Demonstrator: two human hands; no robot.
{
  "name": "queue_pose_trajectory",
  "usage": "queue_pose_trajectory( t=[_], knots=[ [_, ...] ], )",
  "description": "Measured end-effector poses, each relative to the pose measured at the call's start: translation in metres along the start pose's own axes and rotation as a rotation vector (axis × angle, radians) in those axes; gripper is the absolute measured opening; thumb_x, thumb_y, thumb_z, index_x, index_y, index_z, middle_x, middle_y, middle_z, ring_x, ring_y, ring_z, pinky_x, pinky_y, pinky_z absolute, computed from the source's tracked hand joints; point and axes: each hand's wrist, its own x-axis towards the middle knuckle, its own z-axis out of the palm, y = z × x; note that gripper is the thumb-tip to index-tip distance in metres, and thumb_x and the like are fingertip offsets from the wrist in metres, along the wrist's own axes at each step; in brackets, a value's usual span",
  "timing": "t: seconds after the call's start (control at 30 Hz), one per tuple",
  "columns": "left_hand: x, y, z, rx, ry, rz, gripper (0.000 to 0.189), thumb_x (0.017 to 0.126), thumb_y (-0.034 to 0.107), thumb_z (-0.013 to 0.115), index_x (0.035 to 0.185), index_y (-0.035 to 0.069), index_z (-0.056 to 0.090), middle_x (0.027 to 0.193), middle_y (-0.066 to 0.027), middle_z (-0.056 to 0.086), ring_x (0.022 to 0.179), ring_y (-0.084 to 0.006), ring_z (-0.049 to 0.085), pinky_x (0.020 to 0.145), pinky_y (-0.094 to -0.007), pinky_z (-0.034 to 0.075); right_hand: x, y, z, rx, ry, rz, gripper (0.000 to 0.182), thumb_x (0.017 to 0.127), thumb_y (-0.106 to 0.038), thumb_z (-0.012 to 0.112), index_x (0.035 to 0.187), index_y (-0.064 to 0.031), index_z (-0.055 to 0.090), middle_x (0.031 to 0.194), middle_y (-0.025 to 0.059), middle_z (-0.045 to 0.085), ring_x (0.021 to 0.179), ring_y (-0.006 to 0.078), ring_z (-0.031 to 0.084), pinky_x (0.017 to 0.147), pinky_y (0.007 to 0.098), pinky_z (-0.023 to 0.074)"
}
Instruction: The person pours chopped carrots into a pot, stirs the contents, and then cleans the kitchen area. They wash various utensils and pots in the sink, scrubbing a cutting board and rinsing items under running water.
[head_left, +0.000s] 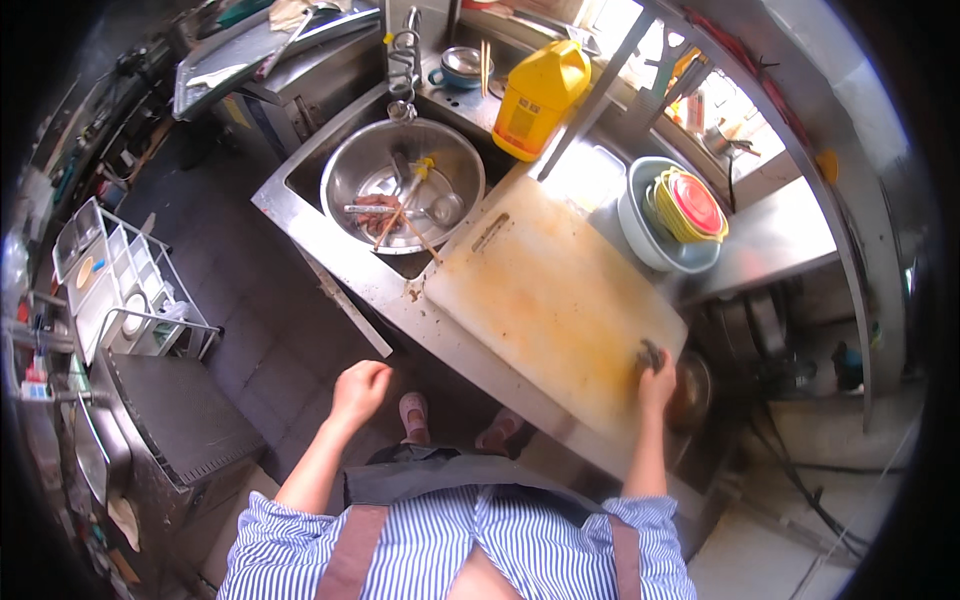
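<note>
My right hand (658, 384) is at the near right end of a stained plastic cutting board (555, 300), its fingers closed around a small dark grey thing (649, 355), perhaps a scourer; blur hides its kind. Away from the board, my left hand (361, 386) hangs loosely curled over the floor, with nothing seen in it. Beyond the board's left end, a steel basin (330, 176) rests in the sink and holds a ladle (445, 210), wooden sticks and reddish-brown pieces.
A yellow plastic jug (541, 101) stands behind the board. Right of it, a pale plastic basin (637, 225) holds coloured baskets. A coiled spring faucet (405, 67) rises over the sink. To the left are a wire rack (169, 262) with containers and a dark-topped unit (184, 412).
</note>
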Motion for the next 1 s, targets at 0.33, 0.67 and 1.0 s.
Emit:
queue_pose_trajectory(
  t=[0.33,0.67,1.0],
  knots=[
    [-0.059,-0.116,-0.044,-0.027,0.015,-0.301,0.017,0.080,0.018,0.057,0.082,0.002,0.064,0.080,-0.0154,0.063,0.077,-0.0302,0.062,0.067,-0.0364,0.049,-0.042,-0.362,0.030,0.788,-0.344,-0.326,0.044,0.072,-0.001,0.049,0.115,-0.0059,0.050,0.095,0.0142,0.061,0.084,0.0228,0.061,0.076,0.0304,0.0478],
    [-0.209,-0.185,-0.020,-0.177,0.181,-0.738,0.017,0.081,0.016,0.057,0.083,0.000,0.063,0.069,-0.0141,0.064,0.063,-0.0199,0.063,0.059,-0.0306,0.048,-0.102,-0.627,0.253,0.569,-0.315,-0.857,0.038,0.071,-0.007,0.054,0.105,-0.0212,0.057,0.099,0.0109,0.053,0.093,0.0278,0.052,0.077,0.0376,0.0443],
    [-0.231,-0.193,0.013,-0.280,0.013,-0.807,0.019,0.082,0.016,0.055,0.080,-0.001,0.063,0.065,-0.0104,0.063,0.059,-0.0161,0.061,0.056,-0.0290,0.047,-0.129,-0.457,0.233,0.021,-0.279,-0.966,0.042,0.070,-0.009,0.052,0.112,-0.0040,0.051,0.090,0.0117,0.053,0.086,0.0260,0.052,0.070,0.0370,0.0422]
  ],
)
